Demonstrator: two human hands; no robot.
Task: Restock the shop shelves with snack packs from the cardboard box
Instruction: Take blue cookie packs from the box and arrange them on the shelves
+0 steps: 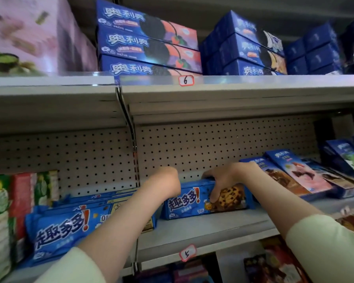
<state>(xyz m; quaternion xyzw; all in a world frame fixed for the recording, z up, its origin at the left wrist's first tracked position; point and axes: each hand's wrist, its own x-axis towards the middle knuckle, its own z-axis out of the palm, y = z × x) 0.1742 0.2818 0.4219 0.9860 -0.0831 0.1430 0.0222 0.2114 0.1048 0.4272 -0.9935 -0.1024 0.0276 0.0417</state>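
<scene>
Pegboard [223, 144] backs cookie pack [192, 201], boxes [298, 176] just right.

The right hand [228, 178] rests on top of a cookie pack [204, 199] lying on the middle shelf [213, 227], thumb down its front. The left hand [168, 180] is just left of it, behind that pack's left end. Left of the left hand lies a stack of the same packs [70, 223], and further left stand upright biscuit packs [0, 221]. Right of the right hand, flat boxes [294, 176] lean overlapping on the same shelf. Above both hands, the upper shelf [253, 86] carries stacked cookie boxes [147, 39]. Behind the hands is a pegboard wall [192, 144].
</scene>
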